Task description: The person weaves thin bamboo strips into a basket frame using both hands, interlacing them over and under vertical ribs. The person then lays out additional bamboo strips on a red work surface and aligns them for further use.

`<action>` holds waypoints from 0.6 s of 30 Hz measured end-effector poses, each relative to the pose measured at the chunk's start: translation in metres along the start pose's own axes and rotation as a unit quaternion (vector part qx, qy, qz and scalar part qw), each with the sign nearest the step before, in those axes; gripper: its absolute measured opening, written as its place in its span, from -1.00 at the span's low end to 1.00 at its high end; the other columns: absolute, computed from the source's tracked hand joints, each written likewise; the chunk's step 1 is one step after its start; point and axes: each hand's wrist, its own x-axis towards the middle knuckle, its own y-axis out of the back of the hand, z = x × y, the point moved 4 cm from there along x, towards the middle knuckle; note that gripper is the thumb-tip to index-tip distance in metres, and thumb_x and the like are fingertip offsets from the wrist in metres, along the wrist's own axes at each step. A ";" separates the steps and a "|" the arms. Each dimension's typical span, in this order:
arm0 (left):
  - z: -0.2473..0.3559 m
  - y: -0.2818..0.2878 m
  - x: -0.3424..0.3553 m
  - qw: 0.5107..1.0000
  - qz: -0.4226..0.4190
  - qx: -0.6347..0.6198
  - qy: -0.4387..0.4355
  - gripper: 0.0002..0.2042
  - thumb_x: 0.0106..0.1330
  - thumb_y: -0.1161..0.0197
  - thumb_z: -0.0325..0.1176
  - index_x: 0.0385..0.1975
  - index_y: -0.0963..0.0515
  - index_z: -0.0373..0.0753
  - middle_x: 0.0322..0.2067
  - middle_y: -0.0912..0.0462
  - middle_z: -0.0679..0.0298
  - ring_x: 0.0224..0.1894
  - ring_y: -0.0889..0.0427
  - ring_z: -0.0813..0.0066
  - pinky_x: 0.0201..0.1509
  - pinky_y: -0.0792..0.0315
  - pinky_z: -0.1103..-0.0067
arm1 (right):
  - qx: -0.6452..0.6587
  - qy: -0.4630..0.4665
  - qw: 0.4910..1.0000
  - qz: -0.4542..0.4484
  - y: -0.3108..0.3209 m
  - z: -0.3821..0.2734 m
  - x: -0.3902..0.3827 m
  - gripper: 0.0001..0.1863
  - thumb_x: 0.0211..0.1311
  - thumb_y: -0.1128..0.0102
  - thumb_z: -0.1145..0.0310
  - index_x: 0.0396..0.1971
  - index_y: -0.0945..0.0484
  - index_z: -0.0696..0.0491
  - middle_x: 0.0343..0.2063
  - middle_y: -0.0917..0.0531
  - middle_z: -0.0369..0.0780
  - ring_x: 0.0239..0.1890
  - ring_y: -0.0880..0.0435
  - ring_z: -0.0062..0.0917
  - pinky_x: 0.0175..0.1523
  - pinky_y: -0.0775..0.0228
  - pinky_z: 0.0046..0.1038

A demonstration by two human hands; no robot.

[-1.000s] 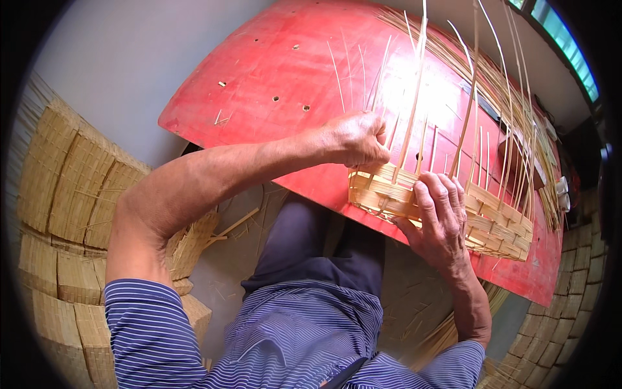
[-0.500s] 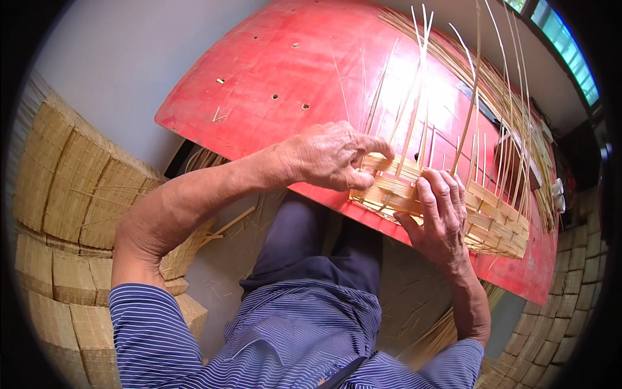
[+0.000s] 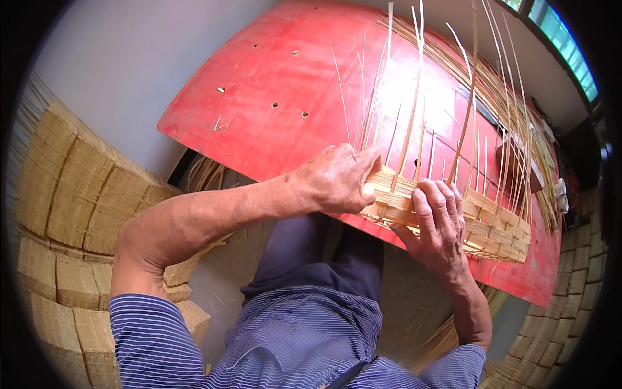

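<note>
A partly woven basket of pale, flat bamboo-like strips (image 3: 495,227) lies along the near edge of the red table, with thin stakes rising from its rim. My left hand (image 3: 342,178) is closed at the basket's left end, thumb and bent fingers pinching the weave there. My right hand (image 3: 442,217) grips the middle of the near wall, fingers over the upper rim and thumb low on the outside. What lies inside my left fist is mostly hidden.
The red tabletop (image 3: 259,71) has small holes and a few scraps. Long loose strips (image 3: 447,55) lie along its far right side, near a brown block (image 3: 518,162). Stacked woven pieces (image 3: 71,181) stand at left, and more (image 3: 564,292) at right.
My left hand has drawn down and left, its outstretched forefinger now curled in at the basket's end. The right hand keeps its hold, and the basket has shifted slightly right.
</note>
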 end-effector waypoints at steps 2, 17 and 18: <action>-0.006 -0.005 -0.003 0.999 0.027 0.000 -0.027 -0.69 0.07 -0.19 -0.40 -0.17 -0.40 -0.32 -0.50 -0.63 -0.13 -0.40 -0.69 -0.13 -0.30 -0.56 0.18 | 0.006 0.002 1.000 -0.003 0.000 -0.001 -0.001 -0.30 -0.05 -0.52 0.23 0.05 -0.44 0.28 0.05 -0.51 0.03 0.09 -0.53 -0.06 0.23 -0.32 0.07; -0.011 0.024 0.042 0.992 0.054 -0.096 -0.066 -0.55 0.25 -0.08 -0.52 0.18 -0.37 -0.47 -0.33 -0.67 -0.04 -0.40 -0.73 0.32 -0.34 -0.61 0.37 | -0.001 -0.015 1.000 -0.014 0.004 -0.006 0.004 -0.31 -0.06 -0.53 0.20 0.03 -0.47 0.27 0.08 -0.52 0.04 0.16 -0.50 -0.02 0.34 -0.20 0.13; -0.008 0.022 0.047 0.986 -0.004 -0.167 0.020 -0.58 0.29 -0.05 -0.52 0.16 -0.38 -0.48 -0.32 -0.67 -0.05 -0.40 -0.73 0.32 -0.33 -0.62 0.36 | -0.002 -0.014 1.000 -0.014 0.006 -0.008 0.005 -0.33 -0.04 -0.51 0.19 0.01 -0.49 0.29 0.07 -0.52 0.06 0.15 -0.50 -0.01 0.33 -0.20 0.15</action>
